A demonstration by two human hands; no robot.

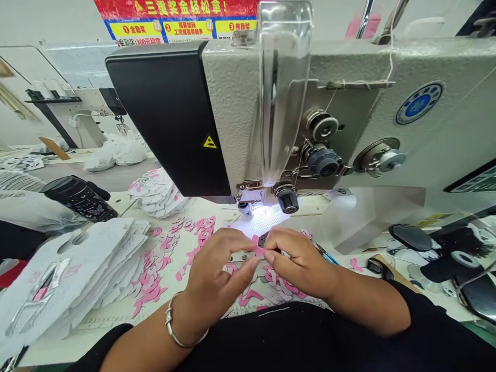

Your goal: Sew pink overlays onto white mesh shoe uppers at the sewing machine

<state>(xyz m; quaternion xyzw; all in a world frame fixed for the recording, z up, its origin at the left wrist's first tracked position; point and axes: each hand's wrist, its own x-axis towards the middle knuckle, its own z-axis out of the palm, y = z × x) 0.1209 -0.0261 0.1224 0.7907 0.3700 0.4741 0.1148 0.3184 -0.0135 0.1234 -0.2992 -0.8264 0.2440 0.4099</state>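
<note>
My left hand (219, 268) and my right hand (298, 258) meet in front of the sewing machine needle, their fingertips pinching a small pink fabric piece (256, 247). A dark piece (263, 239) shows just behind it, too small to identify. Beyond my fingers, a lit white mesh fabric (261, 219) lies under the presser foot (245, 207). Loose pink cut pieces (203, 230) are scattered around both hands. A silver bangle (174, 323) circles my left wrist.
The grey industrial sewing machine (263, 108) fills the upper view. Stacked white fabric pieces (77, 268) stand at left, with a smaller pile (157, 194) behind them. A black patterned bag (79, 199) lies at far left. Black objects and scissors (377, 267) lie at right.
</note>
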